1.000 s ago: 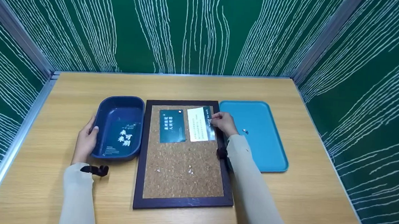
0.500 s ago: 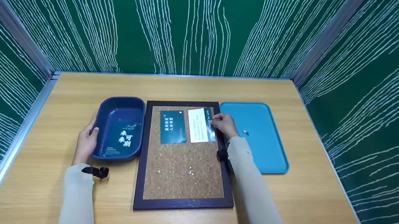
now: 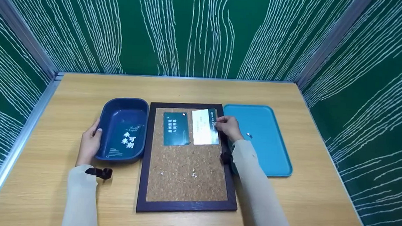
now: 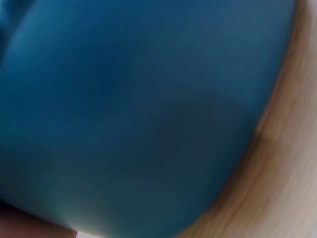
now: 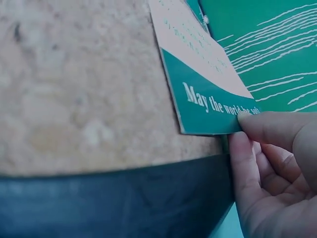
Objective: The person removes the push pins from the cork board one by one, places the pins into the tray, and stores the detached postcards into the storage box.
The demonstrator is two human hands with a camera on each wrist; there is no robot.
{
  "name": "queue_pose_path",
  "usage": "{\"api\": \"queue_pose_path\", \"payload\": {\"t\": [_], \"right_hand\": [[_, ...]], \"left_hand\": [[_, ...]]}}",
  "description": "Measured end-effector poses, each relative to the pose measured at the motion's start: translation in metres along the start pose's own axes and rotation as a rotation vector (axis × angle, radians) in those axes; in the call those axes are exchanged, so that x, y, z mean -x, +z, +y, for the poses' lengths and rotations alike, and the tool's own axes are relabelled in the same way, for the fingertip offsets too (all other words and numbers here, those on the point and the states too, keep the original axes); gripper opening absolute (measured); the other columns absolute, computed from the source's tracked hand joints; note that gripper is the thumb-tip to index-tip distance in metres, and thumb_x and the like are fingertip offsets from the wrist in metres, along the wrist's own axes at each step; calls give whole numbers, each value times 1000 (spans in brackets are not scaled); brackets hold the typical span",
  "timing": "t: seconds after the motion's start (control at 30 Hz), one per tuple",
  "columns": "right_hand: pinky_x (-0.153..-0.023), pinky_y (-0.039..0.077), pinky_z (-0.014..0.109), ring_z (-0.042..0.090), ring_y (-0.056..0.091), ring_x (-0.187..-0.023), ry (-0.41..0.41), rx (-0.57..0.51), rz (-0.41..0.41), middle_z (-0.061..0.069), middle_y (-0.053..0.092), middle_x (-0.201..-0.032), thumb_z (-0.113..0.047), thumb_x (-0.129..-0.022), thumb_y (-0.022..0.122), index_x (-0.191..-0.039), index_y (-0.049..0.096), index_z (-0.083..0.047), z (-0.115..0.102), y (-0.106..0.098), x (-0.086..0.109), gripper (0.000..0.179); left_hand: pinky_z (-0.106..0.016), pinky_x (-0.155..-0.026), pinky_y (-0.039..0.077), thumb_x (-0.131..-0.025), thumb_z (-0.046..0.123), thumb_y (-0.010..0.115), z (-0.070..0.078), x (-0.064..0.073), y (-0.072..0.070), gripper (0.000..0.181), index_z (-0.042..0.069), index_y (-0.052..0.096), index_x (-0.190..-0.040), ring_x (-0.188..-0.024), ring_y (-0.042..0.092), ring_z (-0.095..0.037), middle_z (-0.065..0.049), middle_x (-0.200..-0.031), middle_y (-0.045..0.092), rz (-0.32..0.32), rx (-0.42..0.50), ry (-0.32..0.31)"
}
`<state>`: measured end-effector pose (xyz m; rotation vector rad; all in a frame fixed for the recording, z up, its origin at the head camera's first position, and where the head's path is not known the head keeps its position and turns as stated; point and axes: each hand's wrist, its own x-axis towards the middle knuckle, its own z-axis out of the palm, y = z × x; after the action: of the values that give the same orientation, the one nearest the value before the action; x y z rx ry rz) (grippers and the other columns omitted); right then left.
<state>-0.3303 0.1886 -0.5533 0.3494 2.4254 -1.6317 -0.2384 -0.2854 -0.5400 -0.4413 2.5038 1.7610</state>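
My right hand [image 3: 229, 128] pinches the right edge of a white and green printed card [image 3: 201, 128] between thumb and index finger, over the upper right of a cork board [image 3: 187, 168]. In the right wrist view the card [image 5: 200, 116] shows the words "May the world be", with the fingertips at its edge. A green card [image 3: 176, 130] with a small pin at its top right corner lies to its left. My left hand [image 3: 90, 143] grips the left side of a dark blue basin [image 3: 104, 121], thumb at the rim. Its wall [image 4: 148, 99] fills most of the left wrist view.
Another green card [image 3: 122, 145] lies inside the basin. A light blue tray [image 3: 268, 148] with a few tiny pieces [image 3: 249, 134] stands right of the board, partly under my right forearm. Several small clear pins [image 3: 194, 174] sit on the lower cork. Green patterned panels [image 3: 174, 31] enclose the wooden table [image 3: 202, 90].
The head view has shifted slightly. The white and green card has tilted a little under my right fingers, and more of its lettering shows. My left hand stays on the basin.
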Motion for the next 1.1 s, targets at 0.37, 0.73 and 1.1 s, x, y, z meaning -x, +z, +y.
{"api": "queue_pose_path", "payload": {"t": [0.37,0.73,1.1], "right_hand": [[-83,56,27,17,64,-92,82,-135,-68,11,62,-109,-7,-91,64,-112,64,-1,-5,-10,4,22],[-77,55,23,11,62,-84,62,-223,-125,5,60,-99,-6,-90,63,-109,62,0,-9,-15,7,19],[-86,54,25,13,62,-95,80,-301,-161,8,59,-112,-5,-90,64,-115,60,0,-26,-8,10,26]], "left_hand": [[-44,-122,8,-106,18,28,1,0,-2,50,22,16,-154,-150,4,-24,-1,-161,8,-3,-15,-1],[-46,-122,8,-106,23,28,1,-1,0,50,24,14,-154,-150,2,-24,1,-161,6,-16,-16,-23],[-44,-122,9,-106,22,27,2,0,0,50,22,13,-154,-150,3,-22,2,-162,6,-14,9,-27]]}}
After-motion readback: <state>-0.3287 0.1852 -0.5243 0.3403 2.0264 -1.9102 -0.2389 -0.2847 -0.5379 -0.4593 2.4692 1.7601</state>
